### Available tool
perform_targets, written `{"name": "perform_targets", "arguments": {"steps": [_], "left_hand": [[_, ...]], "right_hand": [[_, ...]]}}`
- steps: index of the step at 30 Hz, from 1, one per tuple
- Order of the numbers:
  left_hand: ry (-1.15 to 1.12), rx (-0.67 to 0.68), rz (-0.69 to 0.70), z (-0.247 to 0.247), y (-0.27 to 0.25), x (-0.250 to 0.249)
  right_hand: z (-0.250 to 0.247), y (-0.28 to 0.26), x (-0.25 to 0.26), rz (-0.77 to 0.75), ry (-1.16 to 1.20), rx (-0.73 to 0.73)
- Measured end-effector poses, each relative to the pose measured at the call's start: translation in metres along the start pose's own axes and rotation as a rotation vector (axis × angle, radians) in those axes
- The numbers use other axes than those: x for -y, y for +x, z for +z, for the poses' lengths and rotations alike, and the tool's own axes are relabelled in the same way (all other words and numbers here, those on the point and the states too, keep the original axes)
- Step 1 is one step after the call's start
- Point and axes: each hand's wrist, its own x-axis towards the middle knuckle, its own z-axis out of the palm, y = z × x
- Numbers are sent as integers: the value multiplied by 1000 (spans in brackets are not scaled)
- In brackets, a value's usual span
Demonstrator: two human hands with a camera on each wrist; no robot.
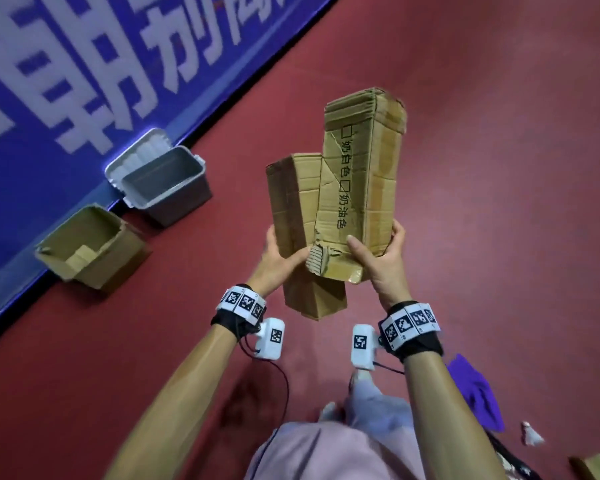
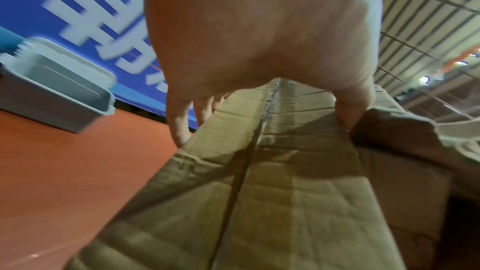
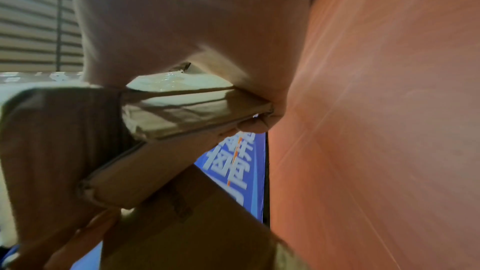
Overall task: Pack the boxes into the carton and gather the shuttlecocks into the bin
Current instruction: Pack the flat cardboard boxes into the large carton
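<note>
I hold two long brown cardboard boxes above the red floor. My left hand (image 1: pixel 281 252) grips the plain box (image 1: pixel 298 209), thumb on top, fingers beneath; in the left wrist view its seam (image 2: pixel 259 151) runs away from the palm (image 2: pixel 259 28). My right hand (image 1: pixel 378 258) grips the torn box with black printing (image 1: pixel 361 168), which overlaps the plain one. The right wrist view shows that box's taped end (image 3: pixel 192 114) pinched by the hand. An open brown carton (image 1: pixel 90 247) and a grey bin (image 1: pixel 167 181) stand on the floor at the left. One white shuttlecock (image 1: pixel 531 436) lies at lower right.
A blue banner with white characters (image 1: pixel 84 81) runs along the floor's left edge behind the carton and bin. A purple cloth (image 1: pixel 475 393) lies by my right forearm. Another brown box corner (image 1: pixel 596 467) shows at the bottom right. Wire fencing (image 2: pixel 428 28) rises beyond.
</note>
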Motion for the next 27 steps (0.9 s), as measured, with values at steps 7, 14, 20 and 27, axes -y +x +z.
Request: {"name": "perform_targets", "arguments": {"steps": [7,14,20,27], "left_hand": [[84,-542,-208,-142,1,32],[34,-797,-291,-270,45,30],[-22,-979,-348,-354,53,39],[-107,-1163,-463,-436,19,82]], "right_hand": [[159,61,-7,-94,-237,266],[327,160,5,-84,-228,738],[453,183,19,28,-160,1000],[571,190,-6,311,-76,1183]]}}
